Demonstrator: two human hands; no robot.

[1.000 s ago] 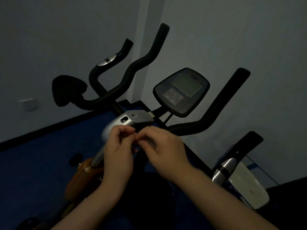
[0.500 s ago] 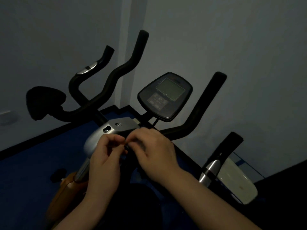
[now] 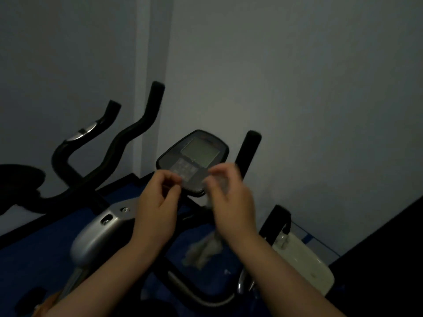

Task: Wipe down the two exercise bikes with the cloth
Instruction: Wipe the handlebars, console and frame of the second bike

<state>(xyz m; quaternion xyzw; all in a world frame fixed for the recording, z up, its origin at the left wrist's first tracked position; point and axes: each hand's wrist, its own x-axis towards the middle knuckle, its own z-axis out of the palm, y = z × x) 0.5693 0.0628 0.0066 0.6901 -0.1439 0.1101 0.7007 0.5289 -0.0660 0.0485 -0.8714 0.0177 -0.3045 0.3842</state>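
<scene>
The black exercise bike [image 3: 128, 202] is faced, its dark oval console [image 3: 193, 160] now directly behind raised hands. A thin pale-grey cloth [image 3: 203, 248], formerly bunched, is stretched between pinching left hand [image 3: 158, 211] and right hand [image 3: 231, 202]; wiping seems imminent.

cloth [image 3: 203, 249]: thin, pale, crumpled fabric below the right fingers
console [image 3: 193, 160]: glossy dark plastic behind the fingertips
handlebars [image 3: 128, 138]: matt black foam
frame cover [image 3: 96, 236]: smooth silver, satin sheen
</scene>
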